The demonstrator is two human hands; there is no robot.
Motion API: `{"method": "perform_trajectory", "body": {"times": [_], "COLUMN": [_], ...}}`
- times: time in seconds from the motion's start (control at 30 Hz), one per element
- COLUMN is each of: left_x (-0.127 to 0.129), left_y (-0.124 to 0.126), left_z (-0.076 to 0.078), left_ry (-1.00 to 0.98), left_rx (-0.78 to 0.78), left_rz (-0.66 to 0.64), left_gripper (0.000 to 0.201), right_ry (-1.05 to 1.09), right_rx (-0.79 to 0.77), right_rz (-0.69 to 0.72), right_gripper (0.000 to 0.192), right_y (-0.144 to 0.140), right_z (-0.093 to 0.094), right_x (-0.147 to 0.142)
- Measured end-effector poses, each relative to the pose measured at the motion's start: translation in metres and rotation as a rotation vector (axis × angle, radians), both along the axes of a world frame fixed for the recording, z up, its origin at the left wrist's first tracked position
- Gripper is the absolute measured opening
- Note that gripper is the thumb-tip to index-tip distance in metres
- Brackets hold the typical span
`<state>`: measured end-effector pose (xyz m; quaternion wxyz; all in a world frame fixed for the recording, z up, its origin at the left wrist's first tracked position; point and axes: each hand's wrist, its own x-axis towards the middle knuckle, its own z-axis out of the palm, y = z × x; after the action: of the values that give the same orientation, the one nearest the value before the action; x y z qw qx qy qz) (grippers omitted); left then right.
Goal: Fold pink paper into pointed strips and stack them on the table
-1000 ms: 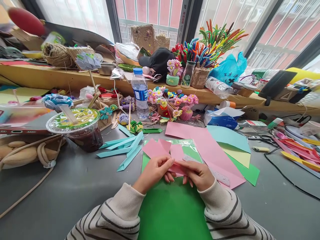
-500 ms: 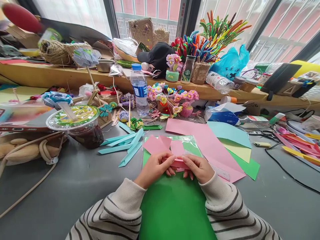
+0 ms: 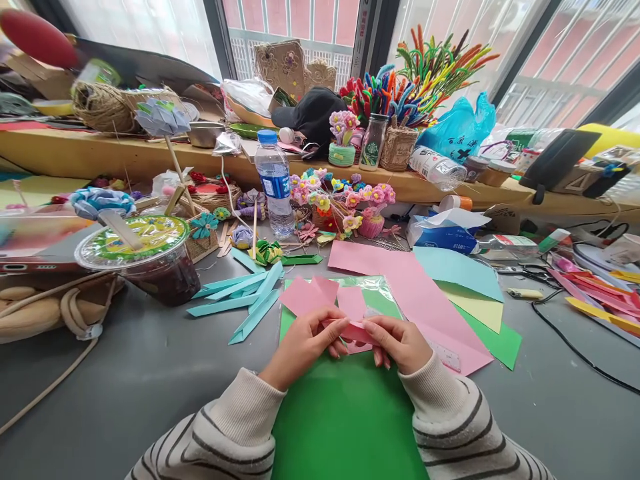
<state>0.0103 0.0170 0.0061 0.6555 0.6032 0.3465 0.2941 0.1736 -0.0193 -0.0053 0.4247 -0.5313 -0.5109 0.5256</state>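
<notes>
Pink paper strip (image 3: pixel 356 331) pinched by both hands' fingers, L hand (image 3: pixel 305 343), R hand (image 3: pixel 400 343); green sheet (image 3: pixel 345 420) below

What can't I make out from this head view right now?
- Folded pink paper: its middle is covered by the left hand and right hand, so the fold's shape is hidden.
- Ruler: mostly under the right hand; markings too small.
- Dark drink cup: lid print blurred.
- Laptop: cut off by the left edge.

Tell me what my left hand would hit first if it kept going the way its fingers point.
The left hand points right, toward the right hand. The folded pink paper pinched between them comes first, then likely the right hand's fingertips.
</notes>
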Motion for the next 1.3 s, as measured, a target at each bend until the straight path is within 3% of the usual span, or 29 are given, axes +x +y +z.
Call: {"method": "perform_trajectory", "body": {"times": [0.27,0.6,0.7,0.9,1.3], "left_x": [0.000,-0.001,-0.001,-0.003,-0.003], "left_y": [-0.001,-0.001,0.000,0.001,0.003], "left_z": [0.002,-0.008,-0.008,-0.008,0.005], "left_ry": [0.122,0.172,0.178,0.164,0.022], "left_rx": [0.226,0.367,0.355,0.282,-0.062], "left_rz": [0.189,0.133,0.061,0.080,-0.018], "left_gripper": [0.018,0.020,0.020,0.020,0.024], "right_ry": [0.043,0.024,0.041,0.067,0.030], "right_rx": [-0.041,-0.077,-0.089,-0.090,0.012], "right_rz": [-0.048,-0.071,-0.096,-0.095,-0.085], "right_gripper": [0.032,0.040,0.038,0.034,0.031], "right_y": [0.000,0.000,-0.001,-0.001,-0.001], "right_z": [0.001,0.000,0.001,0.000,0.002], "right_x": [0.002,0.001,0.001,0.000,-0.004]}}
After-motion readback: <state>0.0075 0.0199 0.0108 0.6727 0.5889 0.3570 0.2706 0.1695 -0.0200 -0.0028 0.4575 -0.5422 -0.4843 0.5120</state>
